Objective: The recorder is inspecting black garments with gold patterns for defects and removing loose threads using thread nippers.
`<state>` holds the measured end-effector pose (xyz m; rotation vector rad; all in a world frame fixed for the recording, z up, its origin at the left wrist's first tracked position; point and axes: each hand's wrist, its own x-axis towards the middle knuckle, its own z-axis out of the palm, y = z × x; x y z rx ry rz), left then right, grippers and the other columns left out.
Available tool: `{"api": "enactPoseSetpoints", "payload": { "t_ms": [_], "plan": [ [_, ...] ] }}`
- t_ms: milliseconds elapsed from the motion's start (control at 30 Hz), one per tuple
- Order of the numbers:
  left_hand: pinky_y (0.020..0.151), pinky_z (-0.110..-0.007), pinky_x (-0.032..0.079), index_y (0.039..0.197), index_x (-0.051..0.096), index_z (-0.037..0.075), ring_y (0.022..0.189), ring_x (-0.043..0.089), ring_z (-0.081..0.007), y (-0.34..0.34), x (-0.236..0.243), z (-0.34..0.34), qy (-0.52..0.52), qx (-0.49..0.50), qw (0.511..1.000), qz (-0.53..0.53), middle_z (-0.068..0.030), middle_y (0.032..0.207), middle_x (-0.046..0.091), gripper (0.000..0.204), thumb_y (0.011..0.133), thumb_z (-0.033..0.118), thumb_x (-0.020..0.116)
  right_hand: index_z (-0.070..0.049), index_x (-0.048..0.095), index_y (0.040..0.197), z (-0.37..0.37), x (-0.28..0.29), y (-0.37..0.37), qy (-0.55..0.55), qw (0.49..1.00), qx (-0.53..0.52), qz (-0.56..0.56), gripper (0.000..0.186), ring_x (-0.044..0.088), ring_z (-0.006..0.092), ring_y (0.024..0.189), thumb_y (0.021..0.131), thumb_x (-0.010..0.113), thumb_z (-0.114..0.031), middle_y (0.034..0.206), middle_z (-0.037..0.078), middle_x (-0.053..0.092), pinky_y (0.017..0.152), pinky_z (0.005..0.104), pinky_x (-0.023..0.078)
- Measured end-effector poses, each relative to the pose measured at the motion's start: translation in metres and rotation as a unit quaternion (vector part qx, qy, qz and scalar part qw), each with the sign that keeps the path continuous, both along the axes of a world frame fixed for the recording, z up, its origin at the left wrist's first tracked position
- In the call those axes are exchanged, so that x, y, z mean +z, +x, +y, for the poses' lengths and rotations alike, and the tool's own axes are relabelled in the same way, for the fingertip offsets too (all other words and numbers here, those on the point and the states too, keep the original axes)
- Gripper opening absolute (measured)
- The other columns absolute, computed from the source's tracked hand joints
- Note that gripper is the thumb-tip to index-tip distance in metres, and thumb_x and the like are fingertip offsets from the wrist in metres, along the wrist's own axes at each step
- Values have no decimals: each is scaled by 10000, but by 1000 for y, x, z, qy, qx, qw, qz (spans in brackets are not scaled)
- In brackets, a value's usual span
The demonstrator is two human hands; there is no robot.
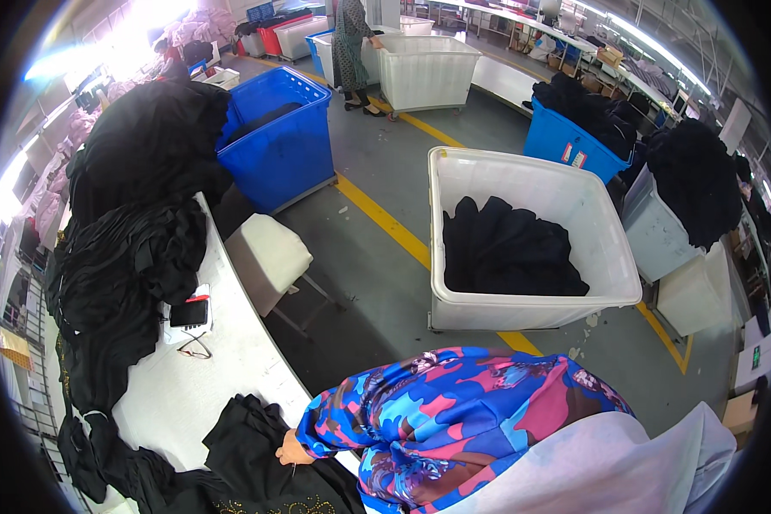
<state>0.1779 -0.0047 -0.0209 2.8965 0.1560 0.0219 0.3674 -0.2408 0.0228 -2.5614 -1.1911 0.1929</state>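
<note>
My right hand [292, 449] reaches in from the right in a blue, pink and brown patterned sleeve [463, 411]. Its fingers are closed at a fold of black cloth [247, 441] on the white table. A small thin thing shows below the fingertips, too small to name. Gold beadwork [304, 507] decorates the cloth near the lower edge. My left hand does not show.
On the white table [176, 398] lie a dark phone [188, 313], eyeglasses [195, 347] and a heap of black garments [128, 257]. Beyond stand a stool [270, 257], a blue bin [283, 146] and a white bin [535, 313] holding black cloth. A person [351, 51] touches another white bin.
</note>
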Motion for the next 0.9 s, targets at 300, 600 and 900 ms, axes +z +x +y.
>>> {"api": "enactPoseSetpoints", "payload": {
  "t_ms": [300,600,900],
  "plan": [
    [818,-436,512,1233,535,60,1000,603,-402,2,3,-4,-1,-1,1000,-5,-260,1247,507,587,837,485,624,-87,583,995,6,4,5,-32,999,4,-10,209,656,276,835,806,559,-174,1073,64,562,640,448,532],
    [822,-434,509,1227,538,55,998,602,-399,-3,-1,1,1,10,1000,-2,-257,1237,513,577,841,476,624,-85,586,995,8,24,1,-46,999,13,3,213,656,267,875,799,569,-166,1063,59,573,678,429,536],
    [825,-433,505,1221,542,50,996,601,-396,0,6,-8,0,1,1000,-10,-254,1227,520,566,846,466,623,-84,583,1013,7,8,9,-65,998,14,-8,244,650,262,915,780,576,-156,1078,50,578,690,425,543]
  ]
}}
